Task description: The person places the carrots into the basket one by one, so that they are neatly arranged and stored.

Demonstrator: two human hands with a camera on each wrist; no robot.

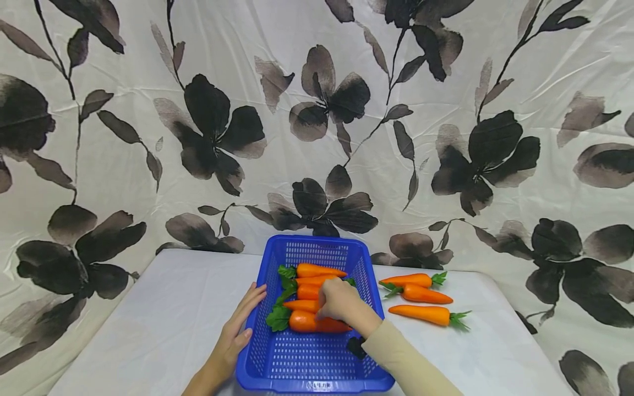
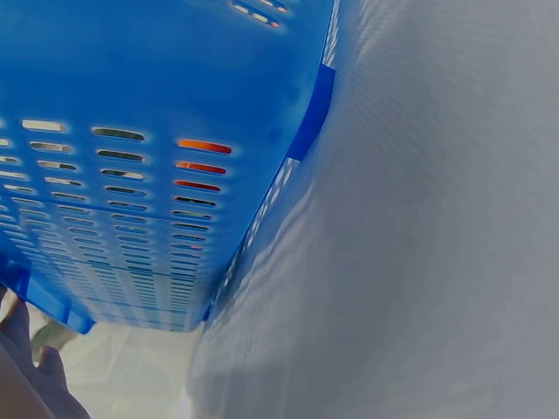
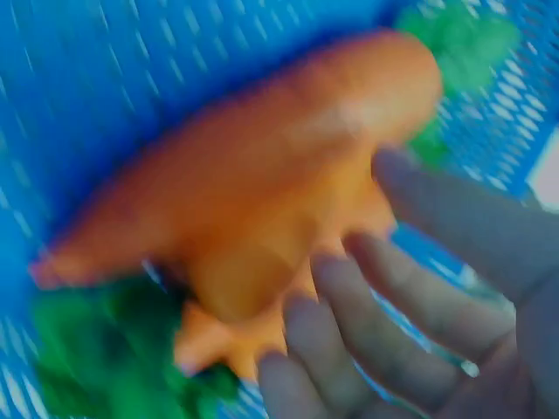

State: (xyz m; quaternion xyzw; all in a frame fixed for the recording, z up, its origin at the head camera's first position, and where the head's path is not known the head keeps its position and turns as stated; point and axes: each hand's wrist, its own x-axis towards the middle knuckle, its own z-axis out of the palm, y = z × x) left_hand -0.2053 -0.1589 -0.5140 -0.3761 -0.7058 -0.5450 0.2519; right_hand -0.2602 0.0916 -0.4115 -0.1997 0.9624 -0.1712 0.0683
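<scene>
A blue plastic basket (image 1: 307, 368) holds several orange carrots (image 1: 317, 269) with green leafy tops, lying side by side across it. My left hand (image 1: 235, 324) rests on the basket's left side, fingers fairly straight along the rim; the left wrist view shows the slotted basket wall (image 2: 131, 183) and part of that hand (image 2: 39, 375). Inside the basket, my right hand (image 1: 342, 302) grips a carrot (image 1: 301, 306) with bent fingers. In the blurred right wrist view, thumb and fingers straddle this carrot (image 3: 253, 271), beside the large front carrot (image 3: 253, 148).
Three more carrots lie on the white-covered table (image 1: 188, 297) right of the basket: an upper one (image 1: 408, 280), a middle one (image 1: 428, 295) and a lower one (image 1: 421, 314). A flowered cloth (image 1: 277, 165) hangs behind. A small dark object (image 1: 355, 347) shows by the right sleeve.
</scene>
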